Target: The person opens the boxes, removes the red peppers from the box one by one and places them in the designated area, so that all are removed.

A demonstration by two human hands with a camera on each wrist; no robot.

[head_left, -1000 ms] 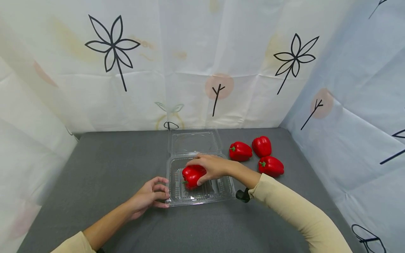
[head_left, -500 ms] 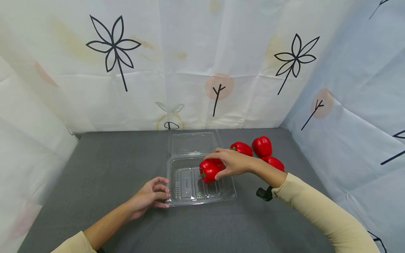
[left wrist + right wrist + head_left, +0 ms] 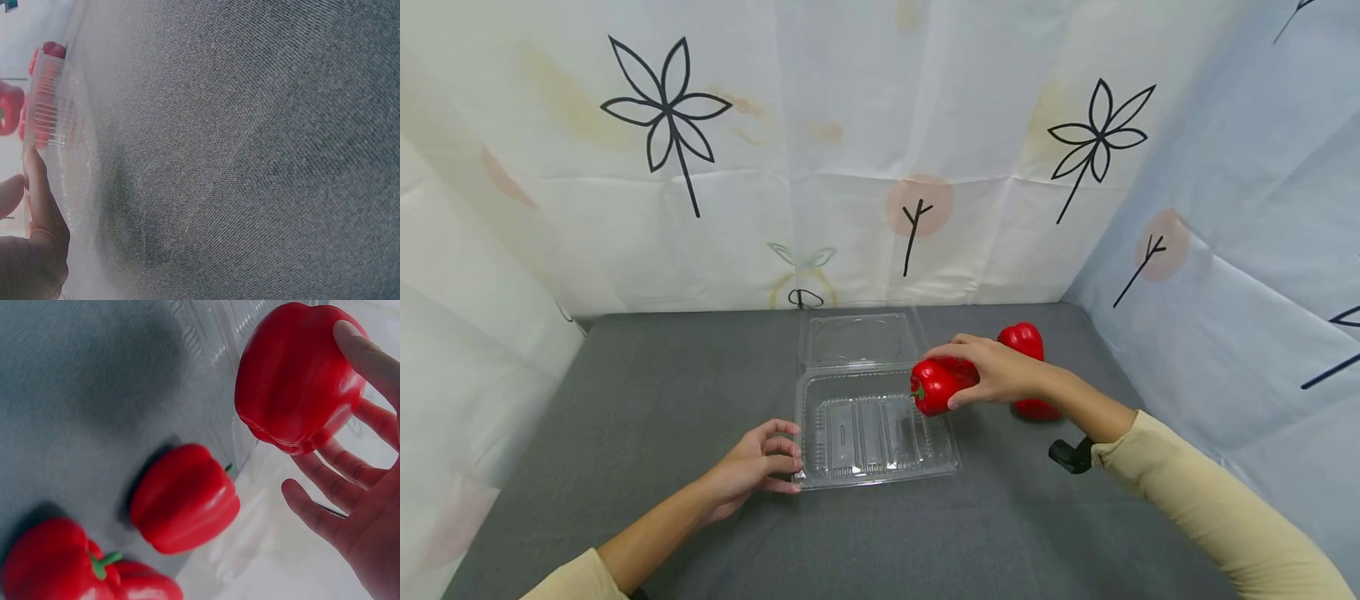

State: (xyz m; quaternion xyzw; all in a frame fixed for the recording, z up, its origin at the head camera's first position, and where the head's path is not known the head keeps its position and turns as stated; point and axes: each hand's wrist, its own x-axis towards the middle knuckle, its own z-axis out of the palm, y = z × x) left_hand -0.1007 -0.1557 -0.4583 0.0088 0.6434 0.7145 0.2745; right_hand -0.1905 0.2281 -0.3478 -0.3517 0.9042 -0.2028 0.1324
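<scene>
My right hand (image 3: 1007,373) grips a red bell pepper (image 3: 938,387), its green stem pointing left. The pepper is off the table, above the right rim of a clear plastic clamshell container (image 3: 842,433). At the container's left edge, my left hand (image 3: 747,468) holds the rim between thumb and fingers. The container lies with its lid (image 3: 857,340) folded back behind it, and nothing is inside. In the right wrist view the held pepper (image 3: 297,378) sits between thumb and fingers. Below it are a lone pepper (image 3: 187,500) and two touching ones (image 3: 47,562).
Behind my right hand, two red peppers (image 3: 1022,337) show on the grey cloth-covered table (image 3: 685,375); the hand hides another. Printed white curtains (image 3: 850,125) enclose the back and sides. A black strap mount (image 3: 1071,456) sits on my right wrist.
My right hand has carried the pepper from inside the container rightwards and up to its right rim. My left hand and the container have stayed in place.
</scene>
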